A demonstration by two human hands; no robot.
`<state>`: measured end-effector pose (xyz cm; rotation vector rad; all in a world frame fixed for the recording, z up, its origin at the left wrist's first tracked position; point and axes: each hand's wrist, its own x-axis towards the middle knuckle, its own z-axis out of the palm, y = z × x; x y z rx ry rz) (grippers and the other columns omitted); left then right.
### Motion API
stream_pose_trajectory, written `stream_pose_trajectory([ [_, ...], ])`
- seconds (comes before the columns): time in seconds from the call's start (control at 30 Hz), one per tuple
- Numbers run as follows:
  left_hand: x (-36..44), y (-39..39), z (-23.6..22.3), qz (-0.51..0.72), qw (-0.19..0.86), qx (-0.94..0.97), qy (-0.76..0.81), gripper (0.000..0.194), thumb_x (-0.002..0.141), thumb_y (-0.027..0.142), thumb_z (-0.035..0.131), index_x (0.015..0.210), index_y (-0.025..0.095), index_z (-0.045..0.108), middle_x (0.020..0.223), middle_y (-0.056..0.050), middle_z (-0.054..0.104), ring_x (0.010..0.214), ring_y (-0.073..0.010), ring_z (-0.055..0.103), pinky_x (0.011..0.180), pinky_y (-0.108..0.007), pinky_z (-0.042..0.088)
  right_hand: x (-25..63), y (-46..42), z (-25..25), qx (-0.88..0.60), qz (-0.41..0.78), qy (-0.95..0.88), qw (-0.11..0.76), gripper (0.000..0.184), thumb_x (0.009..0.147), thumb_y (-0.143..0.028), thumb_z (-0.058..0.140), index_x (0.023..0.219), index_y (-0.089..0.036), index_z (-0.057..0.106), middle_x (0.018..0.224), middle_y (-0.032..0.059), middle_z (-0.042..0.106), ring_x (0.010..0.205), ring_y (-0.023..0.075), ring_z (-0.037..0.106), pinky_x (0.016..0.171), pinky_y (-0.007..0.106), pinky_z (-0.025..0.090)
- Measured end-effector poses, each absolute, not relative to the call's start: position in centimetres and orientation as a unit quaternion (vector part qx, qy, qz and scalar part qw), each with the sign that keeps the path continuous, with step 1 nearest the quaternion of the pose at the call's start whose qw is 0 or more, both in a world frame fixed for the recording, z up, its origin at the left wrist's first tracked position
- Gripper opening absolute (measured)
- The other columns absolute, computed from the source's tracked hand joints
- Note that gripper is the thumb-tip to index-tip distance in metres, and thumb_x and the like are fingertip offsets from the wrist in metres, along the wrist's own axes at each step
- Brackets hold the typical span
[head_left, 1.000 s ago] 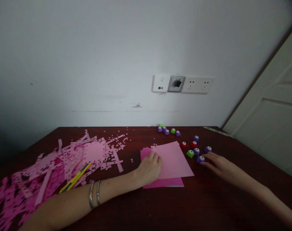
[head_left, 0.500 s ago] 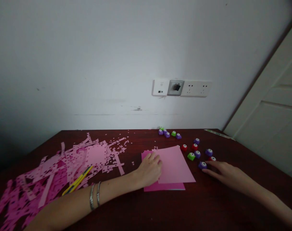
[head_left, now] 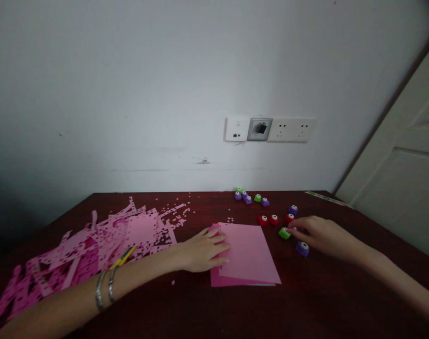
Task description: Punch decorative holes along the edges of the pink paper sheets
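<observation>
My left hand (head_left: 205, 250) lies with fingers spread over the left edge of a light pink paper sheet (head_left: 249, 249), which rests on a darker pink sheet (head_left: 214, 278). To the right, my right hand (head_left: 315, 234) has its fingers curled together low among small paper punches. A purple punch seems to be between the fingertips, mostly hidden. Just left of those fingertips sits a green paper punch (head_left: 284, 233), and nearer me a purple paper punch (head_left: 302, 248). Red paper punches (head_left: 273, 219) stand beyond the sheet's right corner.
Pink punched paper strips (head_left: 80, 249) pile up at the left, with a yellow utility knife (head_left: 124, 256) on them, partly behind my left forearm. More purple and green punches (head_left: 247, 199) stand near the wall. Wall sockets (head_left: 288, 130) are above the dark red table (head_left: 235, 315).
My left hand has slid left and flattened, and the top sheet has shifted to lie more squarely over the lower one. My right hand has moved left. A red punch now stands farther left.
</observation>
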<state>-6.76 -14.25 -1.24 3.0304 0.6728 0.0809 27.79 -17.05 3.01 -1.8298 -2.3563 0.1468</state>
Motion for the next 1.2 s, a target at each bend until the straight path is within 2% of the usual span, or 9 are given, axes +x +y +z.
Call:
stream_pose_trajectory([
  [0.2, -6.6, -14.5, -0.4, 0.038, 0.031, 0.975, 0.216, 0.045, 0.092, 0.044, 0.031, 0.125, 0.018, 0.046, 0.132, -0.010, 0.046, 0.128, -0.0200, 0.032, 0.104, -0.037, 0.026, 25.9, -14.0, 2.9, -0.584, 0.025, -0.809, 0.059, 0.029, 0.083, -0.041, 0.043, 0.086, -0.027, 0.068, 0.083, 0.0056, 0.068, 0.078, 0.0249, 0.062, 0.063, 0.032, 0.043],
  [0.33, -5.3, -12.2, 0.5, 0.073, 0.077, 0.963, 0.247, 0.045, 0.090, 0.040, 0.038, 0.124, 0.012, 0.045, 0.130, -0.012, 0.047, 0.122, -0.0191, 0.040, 0.099, -0.033, 0.033, 25.1, -12.2, 2.8, -0.601, 0.015, -0.796, 0.073, 0.027, 0.082, -0.040, 0.044, 0.086, -0.027, 0.068, 0.082, 0.0059, 0.068, 0.076, 0.0242, 0.062, 0.059, 0.030, 0.041],
  [0.5, -2.9, -5.2, 0.5, 0.159, 0.077, 0.938, 0.297, 0.032, 0.084, 0.022, 0.044, 0.110, 0.008, 0.056, 0.113, -0.012, 0.058, 0.108, -0.0190, 0.049, 0.091, -0.033, 0.040, 24.3, -8.1, 2.4, -0.640, -0.031, -0.766, 0.055, 0.028, 0.081, -0.042, 0.046, 0.085, -0.021, 0.066, 0.085, 0.0104, 0.067, 0.077, 0.0258, 0.062, 0.057, 0.030, 0.040],
  [0.57, -1.9, -2.4, -0.1, 0.187, 0.084, 0.923, 0.326, 0.030, 0.080, 0.019, 0.046, 0.104, 0.007, 0.059, 0.108, -0.013, 0.060, 0.103, -0.0197, 0.052, 0.089, -0.032, 0.040, 23.9, -6.1, 2.2, -0.647, -0.022, -0.760, 0.052, 0.028, 0.079, -0.040, 0.048, 0.083, -0.019, 0.066, 0.086, 0.0116, 0.067, 0.076, 0.0248, 0.062, 0.059, 0.030, 0.041],
  [0.67, -0.6, 0.8, -1.4, 0.204, 0.153, 0.888, 0.383, 0.028, 0.076, 0.015, 0.047, 0.097, 0.006, 0.064, 0.094, -0.011, 0.066, 0.084, -0.0169, 0.059, 0.079, -0.028, 0.045, 23.1, -3.7, 1.5, -0.657, 0.027, -0.752, 0.046, 0.033, 0.079, -0.045, 0.049, 0.084, -0.018, 0.067, 0.082, 0.0122, 0.068, 0.075, 0.0237, 0.062, 0.060, 0.029, 0.042],
  [0.83, 1.2, 2.8, -3.5, 0.223, 0.204, 0.863, 0.405, 0.022, 0.073, 0.013, 0.050, 0.086, 0.009, 0.068, 0.085, -0.007, 0.069, 0.077, -0.0151, 0.060, 0.073, -0.024, 0.044, 22.2, -1.8, 0.0, -0.695, 0.035, -0.716, 0.043, 0.041, 0.072, -0.053, 0.053, 0.088, -0.018, 0.068, 0.089, 0.0132, 0.068, 0.082, 0.0277, 0.062, 0.062, 0.031, 0.042],
  [0.97, 2.6, 2.8, -4.3, 0.223, 0.210, 0.868, 0.392, 0.020, 0.073, 0.015, 0.052, 0.080, 0.010, 0.070, 0.076, -0.005, 0.068, 0.070, -0.0138, 0.059, 0.069, -0.023, 0.043, 22.9, -1.1, -0.8, -0.684, 0.057, -0.725, 0.049, 0.034, 0.069, -0.043, 0.058, 0.091, -0.018, 0.068, 0.089, 0.0111, 0.068, 0.082, 0.0257, 0.062, 0.062, 0.028, 0.042],
  [1.1, 4.4, 2.8, -4.5, 0.224, 0.209, 0.869, 0.389, 0.017, 0.074, 0.021, 0.055, 0.076, 0.013, 0.070, 0.067, -0.002, 0.065, 0.061, -0.0123, 0.055, 0.064, -0.023, 0.041, 23.9, -0.6, -1.2, -0.627, 0.098, -0.769, 0.071, 0.024, 0.073, -0.027, 0.054, 0.088, -0.015, 0.070, 0.082, 0.0089, 0.069, 0.077, 0.0205, 0.063, 0.063, 0.024, 0.041],
  [1.2, 6.0, 2.8, -4.5, 0.226, 0.196, 0.864, 0.405, 0.015, 0.073, 0.023, 0.059, 0.070, 0.012, 0.069, 0.061, -0.001, 0.061, 0.059, -0.0126, 0.053, 0.063, -0.024, 0.040, 24.0, -0.5, -1.4, -0.615, 0.098, -0.777, 0.091, 0.024, 0.073, -0.017, 0.051, 0.087, -0.013, 0.070, 0.083, 0.0091, 0.070, 0.078, 0.0195, 0.062, 0.064, 0.022, 0.040],
])
